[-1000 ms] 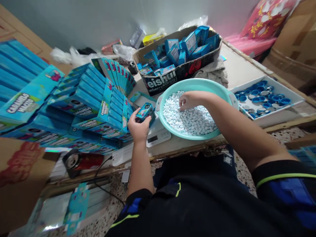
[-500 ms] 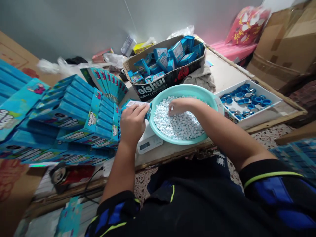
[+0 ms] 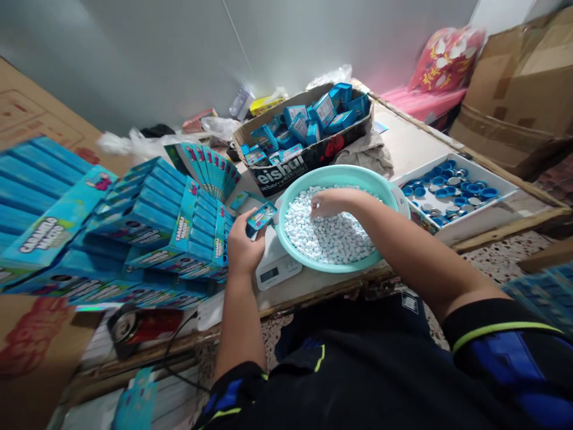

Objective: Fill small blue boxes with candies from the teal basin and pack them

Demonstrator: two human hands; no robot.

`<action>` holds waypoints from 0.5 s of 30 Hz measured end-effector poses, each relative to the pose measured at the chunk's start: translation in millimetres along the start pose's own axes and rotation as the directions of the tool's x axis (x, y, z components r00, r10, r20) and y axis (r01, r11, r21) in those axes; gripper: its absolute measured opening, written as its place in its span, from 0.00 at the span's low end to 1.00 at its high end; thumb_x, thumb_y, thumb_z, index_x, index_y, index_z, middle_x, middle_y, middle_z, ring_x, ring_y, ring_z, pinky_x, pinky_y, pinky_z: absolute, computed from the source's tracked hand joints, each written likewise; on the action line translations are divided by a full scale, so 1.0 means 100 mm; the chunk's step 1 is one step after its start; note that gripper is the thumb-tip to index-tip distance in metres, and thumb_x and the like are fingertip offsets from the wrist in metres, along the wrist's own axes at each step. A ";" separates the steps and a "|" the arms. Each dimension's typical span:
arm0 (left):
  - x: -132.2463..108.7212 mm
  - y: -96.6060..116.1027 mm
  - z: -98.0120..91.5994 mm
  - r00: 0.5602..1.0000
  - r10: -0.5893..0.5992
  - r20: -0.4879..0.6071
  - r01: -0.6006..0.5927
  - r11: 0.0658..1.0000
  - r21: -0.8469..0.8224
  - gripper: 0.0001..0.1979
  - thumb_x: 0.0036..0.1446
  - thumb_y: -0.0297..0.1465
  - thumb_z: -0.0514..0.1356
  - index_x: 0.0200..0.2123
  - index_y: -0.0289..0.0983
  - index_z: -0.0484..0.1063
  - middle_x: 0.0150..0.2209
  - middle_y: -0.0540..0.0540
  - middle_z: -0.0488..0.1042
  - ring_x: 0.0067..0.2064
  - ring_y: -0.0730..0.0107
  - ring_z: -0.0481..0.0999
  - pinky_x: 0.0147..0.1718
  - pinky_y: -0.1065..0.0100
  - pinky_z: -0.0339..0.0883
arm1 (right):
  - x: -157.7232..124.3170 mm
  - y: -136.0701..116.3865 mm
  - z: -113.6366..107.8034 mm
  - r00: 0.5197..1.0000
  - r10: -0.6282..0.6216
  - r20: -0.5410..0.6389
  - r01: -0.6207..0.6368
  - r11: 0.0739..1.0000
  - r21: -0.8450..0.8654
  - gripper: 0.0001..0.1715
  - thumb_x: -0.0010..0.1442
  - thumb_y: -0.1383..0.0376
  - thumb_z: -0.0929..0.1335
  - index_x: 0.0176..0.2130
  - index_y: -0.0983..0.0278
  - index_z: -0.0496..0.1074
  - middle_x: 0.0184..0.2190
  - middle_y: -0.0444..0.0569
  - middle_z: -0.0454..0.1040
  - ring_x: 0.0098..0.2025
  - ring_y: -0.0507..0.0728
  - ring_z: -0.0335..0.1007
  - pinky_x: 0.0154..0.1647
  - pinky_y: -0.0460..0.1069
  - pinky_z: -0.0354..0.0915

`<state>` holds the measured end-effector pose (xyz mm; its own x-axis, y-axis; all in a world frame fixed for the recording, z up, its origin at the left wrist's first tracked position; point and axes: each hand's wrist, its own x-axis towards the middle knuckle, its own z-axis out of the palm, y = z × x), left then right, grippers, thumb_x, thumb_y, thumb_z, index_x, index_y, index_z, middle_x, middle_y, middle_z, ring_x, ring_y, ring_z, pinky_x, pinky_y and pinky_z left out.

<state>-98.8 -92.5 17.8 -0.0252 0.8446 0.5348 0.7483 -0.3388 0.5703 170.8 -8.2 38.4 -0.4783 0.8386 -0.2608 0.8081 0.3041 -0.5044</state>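
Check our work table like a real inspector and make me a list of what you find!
Surface: pale table top with a worn wooden edge.
Job's things: small blue box; white candies in a teal basin on a digital scale.
Hands: left hand holds the small blue box; right hand rests on the white candies.
Clutter: blue display boxes; cardboard carton of blue boxes; white tray of blue bottle caps; plastic bags.
Cables: black cable below the table's front edge.
Surroundings: gray wall, pink cushion, brown cartons.
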 end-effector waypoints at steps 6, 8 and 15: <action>-0.28 -0.37 0.01 0.951 -0.303 0.057 0.306 0.907 -0.290 0.35 0.51 0.34 0.70 0.62 0.38 0.68 0.57 0.35 0.75 0.55 0.54 0.81 0.58 0.53 0.75 | -0.02 -0.02 0.00 1.000 0.001 0.030 0.001 0.998 -0.056 0.15 0.63 0.54 0.74 0.44 0.61 0.83 0.46 0.56 0.82 0.47 0.67 0.77 0.44 0.56 0.68; -0.32 -0.41 -0.02 0.942 -0.322 0.099 0.336 0.878 -0.340 0.42 0.49 0.35 0.72 0.66 0.39 0.64 0.63 0.31 0.71 0.61 0.50 0.77 0.61 0.50 0.73 | -0.01 0.00 0.02 0.999 0.007 0.053 -0.003 0.997 -0.077 0.17 0.61 0.51 0.76 0.44 0.60 0.83 0.46 0.54 0.82 0.46 0.66 0.77 0.43 0.55 0.69; -0.34 -0.16 -0.19 0.980 -0.184 -0.079 0.149 0.932 -0.330 0.40 0.56 0.42 0.70 0.69 0.46 0.60 0.72 0.36 0.61 0.75 0.52 0.59 0.72 0.47 0.56 | 0.02 0.06 0.04 0.998 0.013 0.059 -0.006 0.994 -0.110 0.17 0.60 0.51 0.77 0.45 0.57 0.82 0.47 0.50 0.81 0.44 0.64 0.77 0.43 0.55 0.70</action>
<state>-122.8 -123.7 2.0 -0.2149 0.8570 0.4683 0.4753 -0.3271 0.8168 173.6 -6.3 31.6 -0.4875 0.8143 -0.3152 0.8439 0.3468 -0.4094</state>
